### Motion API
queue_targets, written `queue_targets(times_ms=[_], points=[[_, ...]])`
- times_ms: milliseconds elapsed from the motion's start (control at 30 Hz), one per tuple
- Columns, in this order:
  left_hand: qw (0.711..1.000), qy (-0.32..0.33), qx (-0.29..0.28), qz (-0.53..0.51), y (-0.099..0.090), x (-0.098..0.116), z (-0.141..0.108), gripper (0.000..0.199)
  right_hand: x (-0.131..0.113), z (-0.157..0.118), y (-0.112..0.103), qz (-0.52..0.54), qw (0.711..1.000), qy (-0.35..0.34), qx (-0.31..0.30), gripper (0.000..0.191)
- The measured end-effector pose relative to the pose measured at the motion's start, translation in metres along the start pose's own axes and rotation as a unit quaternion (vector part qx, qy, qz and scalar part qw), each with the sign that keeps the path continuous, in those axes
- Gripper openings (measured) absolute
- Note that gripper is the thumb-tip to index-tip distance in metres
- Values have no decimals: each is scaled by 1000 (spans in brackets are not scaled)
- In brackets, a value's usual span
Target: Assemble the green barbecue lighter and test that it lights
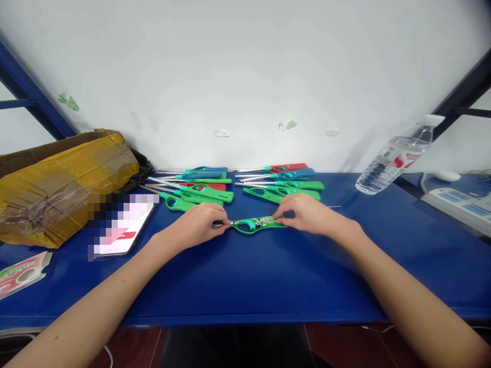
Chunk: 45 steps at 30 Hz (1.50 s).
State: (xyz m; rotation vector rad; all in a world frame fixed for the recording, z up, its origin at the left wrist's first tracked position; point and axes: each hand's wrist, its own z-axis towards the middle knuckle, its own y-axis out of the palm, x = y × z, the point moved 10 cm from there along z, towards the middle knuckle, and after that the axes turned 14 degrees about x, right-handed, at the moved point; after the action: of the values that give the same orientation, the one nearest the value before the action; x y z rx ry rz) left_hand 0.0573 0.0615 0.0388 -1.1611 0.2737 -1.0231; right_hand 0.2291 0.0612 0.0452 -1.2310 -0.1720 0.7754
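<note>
In the middle of the blue table a green gas lighter (251,230) lies with its casing open, wires and inner parts showing around a teal trigger. My left hand (205,221) pinches its metal barrel at the left end. At the handle end, the fingers of my right hand (303,212) are closed on the lighter's inside parts; exactly what they grip is hidden. Just behind my right hand is a loose green casing half (261,193). Finished-looking long lighters in green, blue and red lie in two groups, a left pile (207,191) and a right pile (295,174).
A taped cardboard box (65,184) stands at the left, with a phone (126,230) beside it and a torn carton piece (25,273) in front. At the right are a tilted water bottle (399,156) and a white power strip (460,204). A white wall (245,76) rises behind.
</note>
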Motion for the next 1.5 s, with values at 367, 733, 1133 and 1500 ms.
queue_targets(times_ms=[367,733,1133,1500], points=[[1000,-11,-6,0,0,0,0,12,2,0,4,-19,999,27,6,8],[1000,-13,-5,0,2,-2,0,11,4,1,4,-3,999,53,-8,9],[1000,2,-13,10,2,-2,-3,13,-4,-1,1,-30,999,23,-3,9],[1000,-1,-4,3,4,-4,-3,14,-3,0,-1,-27,999,18,18,10]])
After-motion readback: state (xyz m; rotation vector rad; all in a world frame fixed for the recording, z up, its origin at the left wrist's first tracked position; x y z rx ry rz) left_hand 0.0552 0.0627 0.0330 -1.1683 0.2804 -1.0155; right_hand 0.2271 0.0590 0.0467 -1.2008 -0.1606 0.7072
